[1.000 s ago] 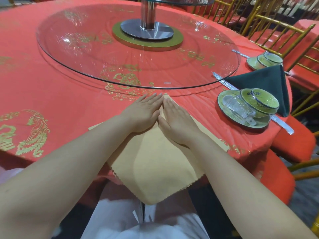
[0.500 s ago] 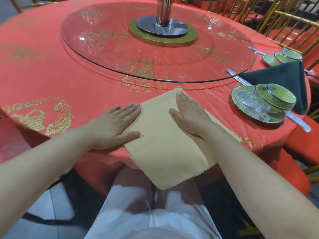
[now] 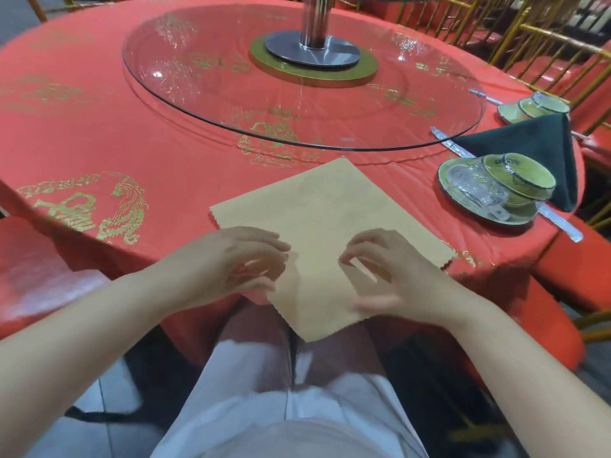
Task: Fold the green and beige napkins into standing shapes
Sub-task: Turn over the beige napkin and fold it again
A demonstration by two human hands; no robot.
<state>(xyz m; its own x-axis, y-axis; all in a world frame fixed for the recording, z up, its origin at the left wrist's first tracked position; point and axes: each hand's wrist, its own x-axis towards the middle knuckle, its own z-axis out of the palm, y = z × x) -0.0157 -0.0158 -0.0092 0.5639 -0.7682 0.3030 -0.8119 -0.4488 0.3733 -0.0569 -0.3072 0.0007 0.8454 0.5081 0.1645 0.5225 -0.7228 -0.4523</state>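
Red cloth (image 3: 99, 133) with gold print covers the one round table, with one glass turntable (image 3: 198, 71) at its middle. One beige napkin (image 3: 324, 206) lies flat as a diamond just on the near side of the turntable, its nearest corner hanging over the table edge. One green napkin (image 3: 535, 143), folded to a triangle, sits right of the turntable between two place settings, the nearer setting (image 3: 519, 173) with one clear glass (image 3: 479, 190), the farther setting (image 3: 542, 105) behind. Two hands show. The left hand (image 3: 224, 262) is at the beige napkin's near left edge and the right hand (image 3: 396, 276) on its near right part. Both have curled fingers, and blur hides whether either pinches cloth. Half a second ago both lay flat, closer to the turntable, the left on red cloth.
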